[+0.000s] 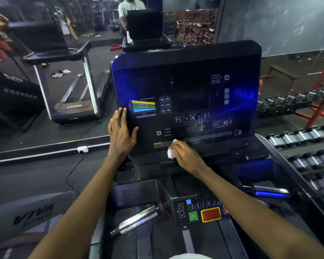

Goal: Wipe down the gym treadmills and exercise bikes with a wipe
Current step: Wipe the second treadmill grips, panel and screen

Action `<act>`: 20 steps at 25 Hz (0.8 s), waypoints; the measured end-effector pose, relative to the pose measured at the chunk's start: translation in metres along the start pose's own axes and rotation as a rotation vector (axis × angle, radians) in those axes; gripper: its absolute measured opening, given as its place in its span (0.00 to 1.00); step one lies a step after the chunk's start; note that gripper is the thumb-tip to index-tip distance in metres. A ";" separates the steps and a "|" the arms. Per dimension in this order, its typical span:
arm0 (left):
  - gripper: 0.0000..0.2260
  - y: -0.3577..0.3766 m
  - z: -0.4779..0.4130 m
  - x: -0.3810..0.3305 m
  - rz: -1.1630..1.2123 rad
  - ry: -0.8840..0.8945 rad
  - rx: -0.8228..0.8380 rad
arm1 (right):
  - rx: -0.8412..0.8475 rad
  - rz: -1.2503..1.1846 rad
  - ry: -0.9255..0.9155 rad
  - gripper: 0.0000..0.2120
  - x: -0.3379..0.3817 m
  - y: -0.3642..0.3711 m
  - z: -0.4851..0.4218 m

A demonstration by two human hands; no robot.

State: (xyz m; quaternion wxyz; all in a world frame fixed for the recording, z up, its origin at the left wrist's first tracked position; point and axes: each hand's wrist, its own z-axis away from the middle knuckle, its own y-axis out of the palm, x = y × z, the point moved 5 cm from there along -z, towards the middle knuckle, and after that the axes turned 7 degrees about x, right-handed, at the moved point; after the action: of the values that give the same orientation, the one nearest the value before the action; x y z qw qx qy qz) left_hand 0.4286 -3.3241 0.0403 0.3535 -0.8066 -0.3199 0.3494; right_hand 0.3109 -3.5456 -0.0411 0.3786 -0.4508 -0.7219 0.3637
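You're mid-wipe on the near treadmill's dark glossy console panel point(191, 86). Your right grip point(185, 155) has fingers curled round the small white crumpled wipe point(171, 153), pressing it on the panel's lower strip, just under the printed warning text. Your left grip point(121, 130) is spread flat, fingers straight, on the panel's left edge, likely bracing it. Step in hand, my read: display face, lower part; hazy marks to the right look not yet done. Next move probably calls for sweeping right along the strip, then the near control pad with green and red buttons point(202, 214) and the chrome handlebar point(137, 221). Round black cup holder point(128, 173), below the panel's left corner: too dark to tell contents.
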 end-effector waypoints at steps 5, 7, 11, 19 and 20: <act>0.34 -0.001 0.002 -0.002 0.015 0.004 0.006 | 0.094 0.223 0.075 0.27 -0.001 0.015 -0.003; 0.34 -0.003 0.002 0.000 0.002 0.023 0.015 | 0.043 0.197 0.199 0.29 0.000 0.000 -0.030; 0.35 -0.009 -0.007 0.004 -0.024 0.044 0.017 | -0.043 0.102 0.261 0.34 0.017 -0.023 -0.087; 0.33 -0.039 -0.053 -0.001 -0.092 0.062 0.004 | -0.127 0.136 0.182 0.34 0.035 -0.075 -0.177; 0.33 -0.042 -0.059 -0.002 -0.101 0.070 0.013 | -0.123 0.164 0.149 0.34 0.036 -0.077 -0.182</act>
State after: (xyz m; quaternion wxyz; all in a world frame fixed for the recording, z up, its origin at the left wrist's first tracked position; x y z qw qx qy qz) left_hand 0.4622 -3.3230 0.1043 0.3867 -0.7990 -0.3452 0.3047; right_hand 0.4304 -3.5041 0.1149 0.3716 -0.5565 -0.6735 0.3140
